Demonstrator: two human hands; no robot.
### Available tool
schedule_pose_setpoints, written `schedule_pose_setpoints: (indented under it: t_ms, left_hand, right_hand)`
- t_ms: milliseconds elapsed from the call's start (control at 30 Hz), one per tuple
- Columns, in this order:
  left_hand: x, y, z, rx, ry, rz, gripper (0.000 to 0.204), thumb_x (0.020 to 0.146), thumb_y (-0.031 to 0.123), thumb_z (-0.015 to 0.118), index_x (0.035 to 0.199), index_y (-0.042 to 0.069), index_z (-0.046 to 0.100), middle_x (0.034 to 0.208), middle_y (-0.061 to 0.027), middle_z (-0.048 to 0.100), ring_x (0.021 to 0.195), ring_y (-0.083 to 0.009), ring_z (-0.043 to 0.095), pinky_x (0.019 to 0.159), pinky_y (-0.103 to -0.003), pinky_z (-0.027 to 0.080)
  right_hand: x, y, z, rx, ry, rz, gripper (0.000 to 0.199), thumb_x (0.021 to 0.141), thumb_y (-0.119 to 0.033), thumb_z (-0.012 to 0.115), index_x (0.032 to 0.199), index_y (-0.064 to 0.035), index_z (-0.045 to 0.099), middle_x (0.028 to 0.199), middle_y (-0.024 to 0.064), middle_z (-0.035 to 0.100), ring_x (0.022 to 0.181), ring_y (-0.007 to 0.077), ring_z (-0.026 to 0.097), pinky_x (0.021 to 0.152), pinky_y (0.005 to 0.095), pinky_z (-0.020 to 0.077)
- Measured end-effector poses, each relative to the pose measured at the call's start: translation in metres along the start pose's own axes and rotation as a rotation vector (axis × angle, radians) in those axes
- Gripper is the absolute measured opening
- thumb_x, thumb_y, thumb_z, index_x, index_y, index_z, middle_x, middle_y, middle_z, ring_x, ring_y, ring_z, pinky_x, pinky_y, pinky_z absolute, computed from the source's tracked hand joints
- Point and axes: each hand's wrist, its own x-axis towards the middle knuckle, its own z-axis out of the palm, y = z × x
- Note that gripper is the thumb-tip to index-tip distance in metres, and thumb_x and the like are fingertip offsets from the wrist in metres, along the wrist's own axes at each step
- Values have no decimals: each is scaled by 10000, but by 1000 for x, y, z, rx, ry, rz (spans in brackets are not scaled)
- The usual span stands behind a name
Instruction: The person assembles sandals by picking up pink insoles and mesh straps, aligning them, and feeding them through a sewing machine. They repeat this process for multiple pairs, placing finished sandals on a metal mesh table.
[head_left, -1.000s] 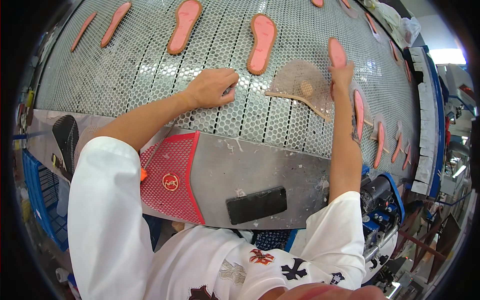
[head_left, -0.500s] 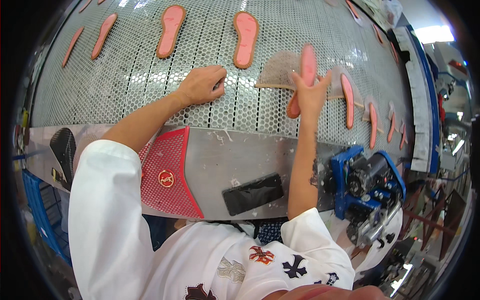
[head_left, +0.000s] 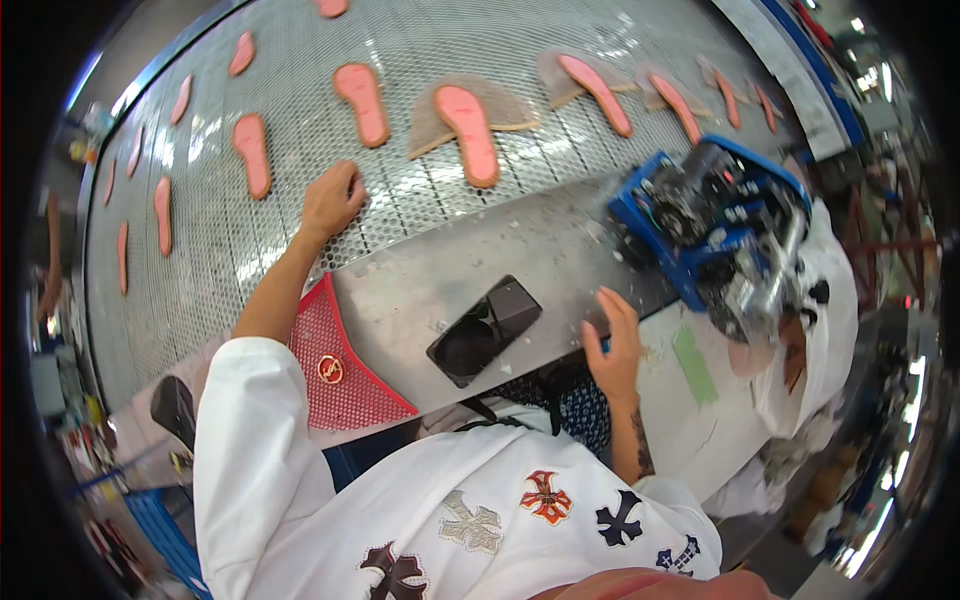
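My left hand [head_left: 333, 201] rests in a fist on the perforated metal conveyor [head_left: 300, 110], at its near side. What the curled fingers may hold is hidden. My right hand [head_left: 614, 345] hovers by the near edge of the metal ledge [head_left: 400, 290], fingers apart, with nothing in it. Between the hands and farther off, a pink insole with a brown rim [head_left: 467, 133] lies across a sheer mesh piece with a tan edge [head_left: 420, 128]. Just left of it is a pink insole without mesh [head_left: 362, 103].
On the ledge lie a black phone [head_left: 485, 332] and a red mesh piece with a gold emblem [head_left: 335, 370]. A blue-framed machine [head_left: 690, 225] stands at the right. Beside it, green tape [head_left: 693, 365] marks a white tabletop. Several more insoles are spread over the conveyor.
My right hand has let go of a pink insole and drawn back toward me over the ledge's edge. My left hand stays in a fist. The whole view has turned.
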Motion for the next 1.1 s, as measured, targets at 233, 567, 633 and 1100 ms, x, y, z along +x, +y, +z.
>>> schedule_pose_setpoints:
  t_ms: [233,567,633,1100]
  left_hand:
    - [15,-6,22,105,14,69,172,884,214,562,895,42,554,831,-158,592,763,-361,592,686,-445,458]
    - [31,78,-7,135,139,90,186,929,192,541,883,30,619,643,-137,587,534,-273,571,529,-388,435]
    - [14,103,-16,61,182,159,141,918,144,550,877,30,622,615,-123,568,493,-237,545,497,-357,420]
    - [-19,286,12,-541,-105,385,107,821,-46,583,873,4,662,663,-83,633,546,-143,610,525,-256,449]
  right_hand:
    - [-106,79,-100,-606,307,383,492,845,-56,620,1322,-20,507,1414,190,434,1317,394,388,1097,470,328]
    - [-135,230,-208,-760,455,602,715,824,-203,691,1427,15,376,1448,235,400,1369,404,331,1133,484,277]
    - [-130,239,-206,-701,394,579,718,826,-230,693,1425,17,383,1442,231,419,1362,390,352,1133,475,281]
    - [-107,193,-237,-736,488,595,383,846,-107,602,1224,-53,585,854,226,677,798,374,682,703,465,528]
